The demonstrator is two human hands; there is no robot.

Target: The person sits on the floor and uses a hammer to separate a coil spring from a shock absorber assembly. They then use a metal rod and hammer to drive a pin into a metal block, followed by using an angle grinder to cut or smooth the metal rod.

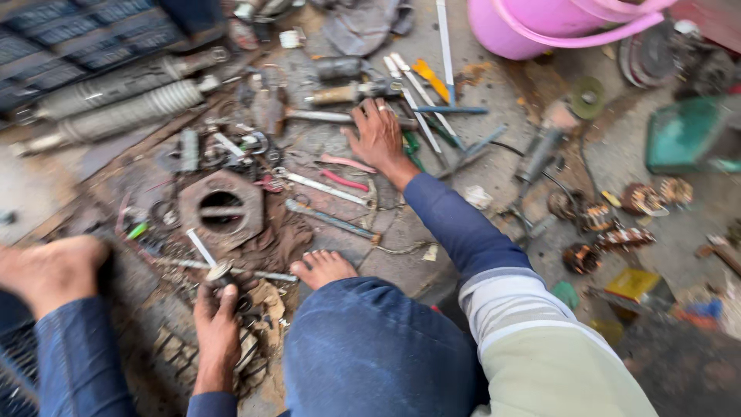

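My right hand [378,135] reaches forward on a blue-sleeved arm and lies palm down, fingers spread, on a heap of metal rods and tools [421,100]. It grips nothing that I can see. Just behind it lie pink-handled pliers [347,174] and a long spanner [332,220]. My left hand [216,328] is low in the view, closed around a small dark metal part [224,274] with a thin white rod [202,247] sticking up from it. My bare toes [320,266] and my knee in blue cloth [370,347] sit between the hands.
A rusty hexagonal plate with a round hole [222,208] lies left of centre. Ribbed shock absorbers [123,108] lie far left, a pink bucket [556,23] at top right. An angle grinder [552,131], copper-wound armatures [610,224] and a green box [687,135] crowd the right.
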